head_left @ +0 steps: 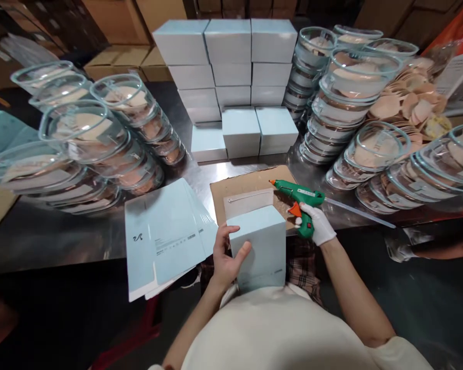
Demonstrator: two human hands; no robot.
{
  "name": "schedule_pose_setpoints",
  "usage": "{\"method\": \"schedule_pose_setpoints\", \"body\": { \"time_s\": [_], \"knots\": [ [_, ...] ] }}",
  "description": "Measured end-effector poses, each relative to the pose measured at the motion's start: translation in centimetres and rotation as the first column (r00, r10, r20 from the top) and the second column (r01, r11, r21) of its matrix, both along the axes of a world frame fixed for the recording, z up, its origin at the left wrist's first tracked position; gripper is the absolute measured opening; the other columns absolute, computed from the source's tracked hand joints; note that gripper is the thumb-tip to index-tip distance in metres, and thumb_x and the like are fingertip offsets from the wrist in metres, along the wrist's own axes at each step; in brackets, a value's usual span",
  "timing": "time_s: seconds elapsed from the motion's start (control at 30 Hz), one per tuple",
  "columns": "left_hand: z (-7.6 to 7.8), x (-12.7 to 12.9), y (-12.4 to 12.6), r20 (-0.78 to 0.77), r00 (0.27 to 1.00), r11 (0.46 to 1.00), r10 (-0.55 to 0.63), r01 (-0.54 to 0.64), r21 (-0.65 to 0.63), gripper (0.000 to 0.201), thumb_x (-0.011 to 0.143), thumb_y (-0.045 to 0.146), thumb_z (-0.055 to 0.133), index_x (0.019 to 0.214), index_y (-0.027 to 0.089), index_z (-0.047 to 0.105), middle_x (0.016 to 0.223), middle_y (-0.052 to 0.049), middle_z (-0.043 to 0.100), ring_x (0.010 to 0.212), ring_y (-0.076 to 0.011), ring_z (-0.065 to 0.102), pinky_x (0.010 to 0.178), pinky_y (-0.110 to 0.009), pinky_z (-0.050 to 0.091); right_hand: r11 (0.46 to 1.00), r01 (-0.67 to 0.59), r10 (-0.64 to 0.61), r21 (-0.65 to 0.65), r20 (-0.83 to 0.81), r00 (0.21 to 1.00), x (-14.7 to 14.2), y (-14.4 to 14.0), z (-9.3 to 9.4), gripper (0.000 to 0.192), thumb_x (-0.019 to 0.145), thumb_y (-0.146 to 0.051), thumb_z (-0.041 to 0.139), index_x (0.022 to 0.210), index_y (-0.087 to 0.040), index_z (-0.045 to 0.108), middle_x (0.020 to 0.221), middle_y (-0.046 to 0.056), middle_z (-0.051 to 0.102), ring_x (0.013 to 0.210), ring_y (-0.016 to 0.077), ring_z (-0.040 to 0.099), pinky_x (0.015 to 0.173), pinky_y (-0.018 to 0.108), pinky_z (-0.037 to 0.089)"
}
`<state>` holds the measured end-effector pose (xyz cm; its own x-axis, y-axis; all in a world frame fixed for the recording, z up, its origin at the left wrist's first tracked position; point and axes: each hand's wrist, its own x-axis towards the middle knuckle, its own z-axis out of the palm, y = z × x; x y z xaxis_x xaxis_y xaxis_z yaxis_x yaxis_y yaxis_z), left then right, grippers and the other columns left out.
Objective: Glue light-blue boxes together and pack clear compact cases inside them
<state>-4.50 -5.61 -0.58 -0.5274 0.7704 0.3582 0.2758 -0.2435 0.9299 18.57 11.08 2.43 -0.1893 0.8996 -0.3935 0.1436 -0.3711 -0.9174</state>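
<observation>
My bare left hand [228, 257] grips the left side of a light blue carton [264, 246], thumb on the near face and fingers over the top edge. A white flap [248, 204] stands up at the carton's far edge, with a thin line of glue along it. In a white glove, my right hand [317, 225] holds a green glue gun [301, 192] by its handle, near the orange trigger. Its orange nozzle points left, just beyond the flap, and a long translucent glue stick [364, 213] sticks out of its back. A brown cardboard sheet [250, 180] lies beneath the gun.
Flat blue carton blanks [170, 231] lie at the left, overhanging the table edge. Finished-looking boxes [233, 77] are stacked at the back. Glass bowls stand in stacks at left [85, 133] and right [339, 103]. Wooden spoon-like pieces [409, 103] pile up behind the right stacks.
</observation>
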Motion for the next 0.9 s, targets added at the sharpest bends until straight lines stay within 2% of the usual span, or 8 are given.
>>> {"method": "schedule_pose_setpoints", "body": {
  "time_s": [0.13,0.23,0.37,0.53,0.6,0.67,0.77,0.9],
  "knots": [
    [0.0,-0.1,-0.1,0.023,1.000,1.000,-0.007,0.008,-0.006,0.033,0.088,0.047,0.079,0.110,0.025,0.067,0.116,-0.006,0.064,0.104,-0.0216,0.065,0.089,-0.032,0.052,0.999,-0.031,0.034,-0.019,0.176,0.984,1.0,1.9,-0.1,0.050,0.079,-0.066,0.072,0.065,-0.018,0.067,0.050,0.007,0.063,0.044,0.0202,0.059,0.044,0.030,0.047],
    [-0.1,0.0,0.0,0.021,1.000,1.000,-0.014,0.014,0.003,0.032,0.088,0.046,0.080,0.110,0.026,0.067,0.117,-0.005,0.063,0.105,-0.0209,0.065,0.089,-0.030,0.051,0.990,0.015,-0.051,0.143,0.252,0.966,1.2,1.2,1.4,0.043,0.078,-0.059,0.080,0.065,-0.020,0.066,0.051,0.002,0.063,0.052,0.0186,0.062,0.052,0.028,0.049],
    [0.1,0.4,0.2,0.010,0.995,0.994,-0.099,0.098,0.042,0.031,0.090,0.047,0.078,0.111,0.027,0.066,0.123,-0.006,0.064,0.114,-0.0230,0.065,0.093,-0.032,0.052,0.946,-0.144,0.155,0.289,-0.015,0.988,-2.0,-1.1,3.1,0.054,0.075,-0.057,0.085,0.113,-0.019,0.075,0.104,0.008,0.080,0.092,0.0239,0.074,0.081,0.034,0.059],
    [-0.1,1.0,0.7,0.101,0.993,0.994,-0.061,0.052,0.092,0.046,0.090,0.050,0.077,0.125,0.032,0.053,0.146,-0.012,0.056,0.141,-0.0299,0.055,0.110,-0.045,0.048,0.934,-0.252,0.331,0.253,-0.348,0.877,-4.4,-2.6,2.0,0.063,0.080,-0.071,0.078,0.118,-0.021,0.073,0.114,0.009,0.078,0.099,0.0260,0.075,0.089,0.038,0.060],
    [-0.3,0.8,0.9,0.186,0.980,0.989,-0.076,0.050,0.141,0.064,0.090,0.049,0.078,0.138,0.039,0.037,0.138,-0.009,0.059,0.132,-0.0266,0.061,0.107,-0.046,0.051,0.849,-0.335,0.484,0.409,-0.348,0.803,-3.6,-2.7,1.8,0.077,0.078,-0.087,0.069,0.120,-0.023,0.072,0.124,0.011,0.074,0.111,0.0285,0.072,0.097,0.043,0.058],
    [-0.4,0.4,1.1,0.211,0.971,0.982,-0.111,0.074,0.176,0.071,0.090,0.049,0.078,0.143,0.043,0.029,0.129,-0.007,0.060,0.126,-0.0250,0.064,0.106,-0.046,0.053,0.682,-0.449,0.642,0.577,-0.177,0.746,-2.4,-2.4,2.3,0.075,0.076,-0.085,0.073,0.119,-0.023,0.072,0.130,0.012,0.071,0.120,0.0289,0.068,0.105,0.045,0.054],
    [-0.3,-0.5,1.1,0.137,0.978,0.976,-0.161,0.137,0.169,0.046,0.090,0.049,0.077,0.127,0.036,0.052,0.121,-0.006,0.060,0.122,-0.0254,0.064,0.107,-0.047,0.052,0.453,-0.587,0.698,0.671,0.142,0.702,-1.3,-1.9,3.8,0.045,0.088,-0.055,0.080,0.119,-0.024,0.071,0.129,0.011,0.070,0.119,0.0243,0.067,0.105,0.044,0.053],
    [0.1,-1.0,1.1,0.056,0.977,0.971,-0.208,0.199,0.132,0.027,0.087,0.048,0.080,0.096,0.026,0.067,0.114,-0.007,0.059,0.119,-0.0277,0.062,0.107,-0.050,0.051,0.331,-0.638,0.711,0.695,0.261,0.653,-1.8,-1.4,4.5,0.026,0.098,-0.042,0.070,0.117,-0.024,0.075,0.125,0.011,0.070,0.113,0.0219,0.069,0.100,0.040,0.056]
  ]
}}
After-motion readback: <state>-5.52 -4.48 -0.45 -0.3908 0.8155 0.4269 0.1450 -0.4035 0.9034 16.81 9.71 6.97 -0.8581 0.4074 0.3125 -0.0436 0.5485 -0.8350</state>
